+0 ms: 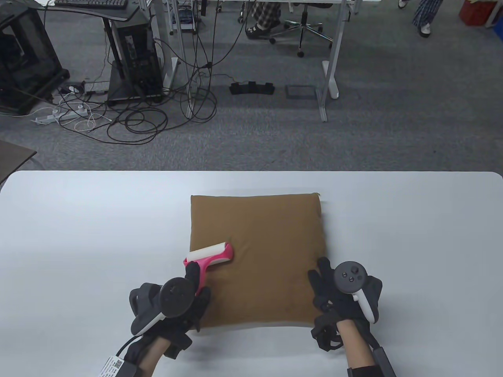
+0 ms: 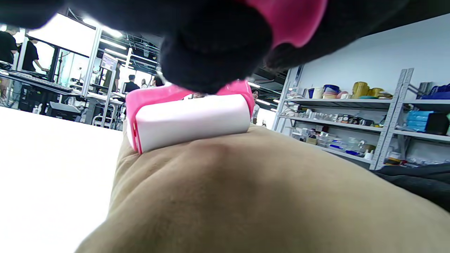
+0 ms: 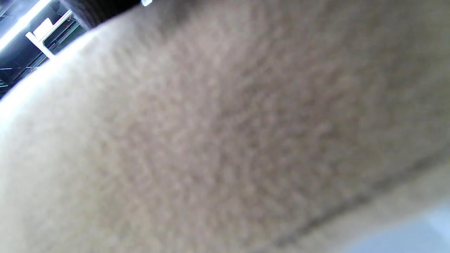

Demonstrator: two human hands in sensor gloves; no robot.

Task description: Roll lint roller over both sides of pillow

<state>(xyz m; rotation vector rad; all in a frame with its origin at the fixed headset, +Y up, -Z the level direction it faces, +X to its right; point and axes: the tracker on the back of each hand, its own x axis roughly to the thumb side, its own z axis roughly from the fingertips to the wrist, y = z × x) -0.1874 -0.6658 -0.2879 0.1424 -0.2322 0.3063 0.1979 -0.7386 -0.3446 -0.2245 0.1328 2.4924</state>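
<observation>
A brown square pillow [image 1: 257,255] lies flat on the white table [image 1: 78,235]. My left hand [image 1: 188,290] grips the pink handle of a lint roller [image 1: 210,255]. The roller's white drum rests on the pillow near its left edge. In the left wrist view the drum [image 2: 190,121] presses into the brown fabric [image 2: 246,196]. My right hand [image 1: 334,292] rests on the pillow's near right corner with its fingers spread flat. The right wrist view is filled by blurred pillow fabric [image 3: 225,140].
The table's far edge [image 1: 251,171] runs just behind the pillow. Bare table surface lies left and right of the pillow. Beyond are grey carpet, cables and desk legs.
</observation>
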